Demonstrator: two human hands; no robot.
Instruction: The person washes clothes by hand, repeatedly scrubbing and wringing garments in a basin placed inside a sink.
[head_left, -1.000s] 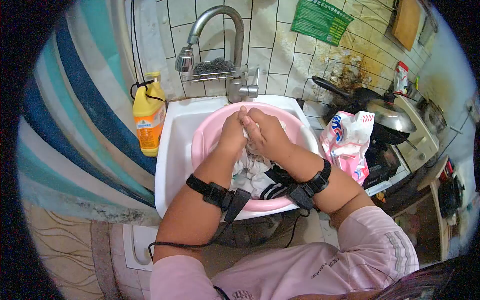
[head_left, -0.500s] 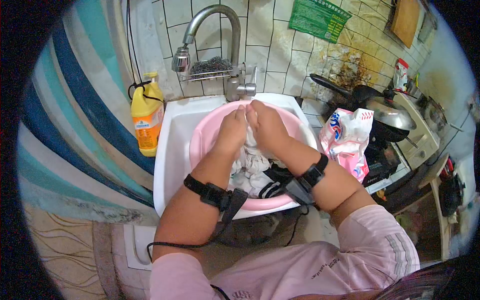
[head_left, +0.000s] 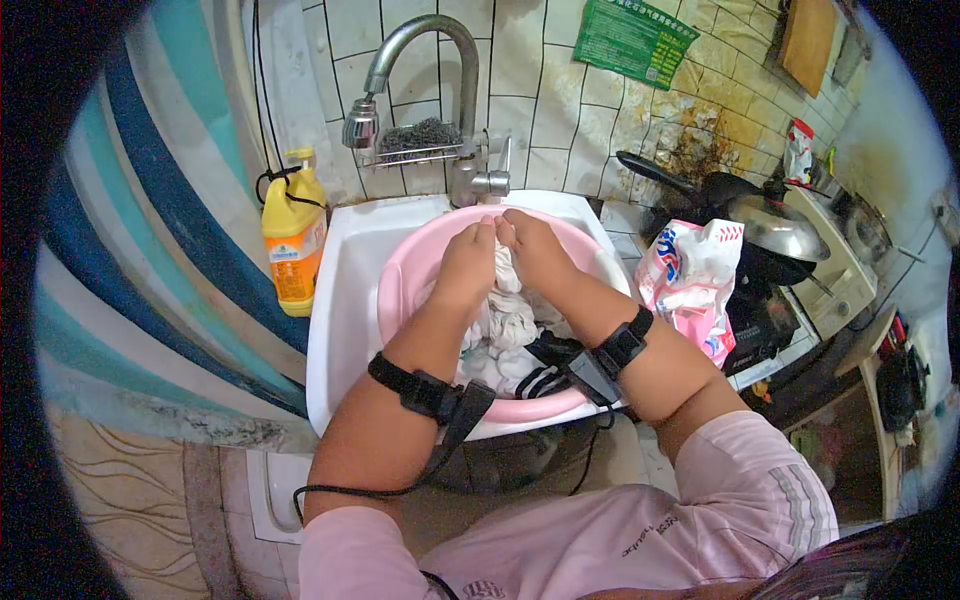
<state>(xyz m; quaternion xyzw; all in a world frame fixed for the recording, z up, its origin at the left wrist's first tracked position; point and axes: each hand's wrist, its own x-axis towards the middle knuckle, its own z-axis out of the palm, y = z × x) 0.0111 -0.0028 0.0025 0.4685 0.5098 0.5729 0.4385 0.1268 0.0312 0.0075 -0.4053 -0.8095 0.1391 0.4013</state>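
Note:
A pink basin [head_left: 395,290] sits inside the white sink [head_left: 338,270]. Bunched white cloth [head_left: 505,318] fills much of it, along with a dark piece bearing white stripes near the front rim. Close together over the far part of the basin, my left hand [head_left: 466,262] and my right hand [head_left: 537,250] are both closed on the white cloth. A fold of it hangs down between them to the pile. My fingertips are partly hidden behind the backs of my hands.
Behind the sink rises a metal faucet [head_left: 470,80] with a wire rack [head_left: 420,152] holding scouring pads. A yellow bottle [head_left: 292,245] hangs at the left. To the right are a detergent bag [head_left: 690,275], a wok with a metal lid [head_left: 775,225] and a stove [head_left: 840,270].
Both hands have come down slightly and the gap between them shows more of the white cloth. The grip on it stays.

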